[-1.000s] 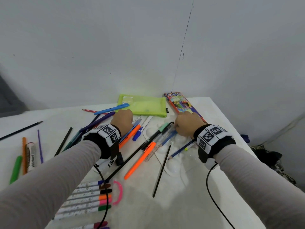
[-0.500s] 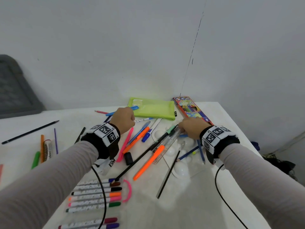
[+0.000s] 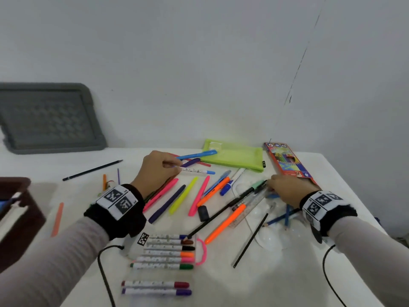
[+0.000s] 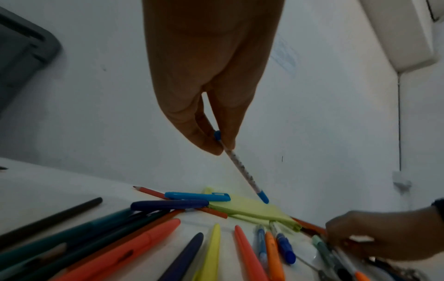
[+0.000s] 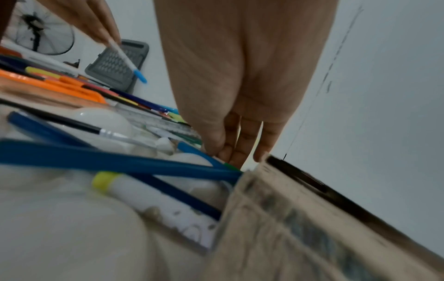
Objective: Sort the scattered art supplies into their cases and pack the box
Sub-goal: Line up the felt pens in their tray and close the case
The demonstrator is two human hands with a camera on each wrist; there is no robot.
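Blue-capped marker pinched at its tail by left hand — light, stiff, best held mid-barrel — right hand grip: cannot tell.

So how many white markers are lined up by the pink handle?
6, in a row beside the pink handle: blue-capped marker farthest, then brown-capped marker, black-capped marker, orange-capped marker, pink-capped marker, green-capped marker nearest. None looks hidden.
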